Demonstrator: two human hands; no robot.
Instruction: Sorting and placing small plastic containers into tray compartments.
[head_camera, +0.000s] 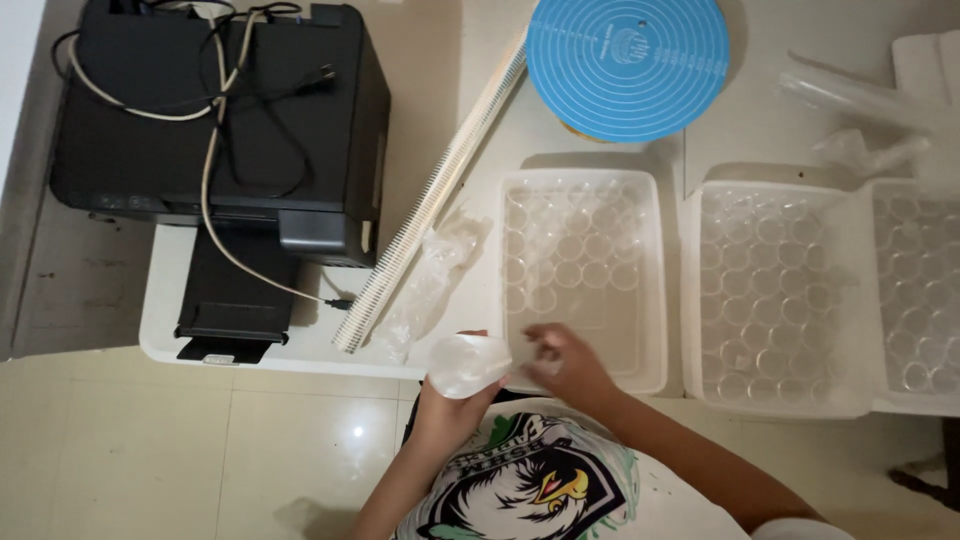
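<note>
Left hand (447, 405) up at the worktop's near edge, fingers wrapped round a stack of small clear plastic cups (468, 364), tipped on its side with the closed end toward the camera. Right hand (565, 362) is just beside it, reaching over the front rim of the middle white tray (655, 290); it is blurred, so I cannot tell whether those fingers pinch a cup or hang loose. In that tray, cups stand in rows across the far half and partway down the left side, while the near right part shows bare floor: by my reading, roughly half filled. The next tray (693, 300) to the right looks packed with cups almost edge to edge, and a third tray (878, 300) at the frame edge likewise. Further out: an empty crumpled plastic sleeve (425, 285) left of the middle tray, a long white comb binding strip (435, 195), a blue round turntable (627, 62), and a black printer (215, 120) with loose cables.
</note>
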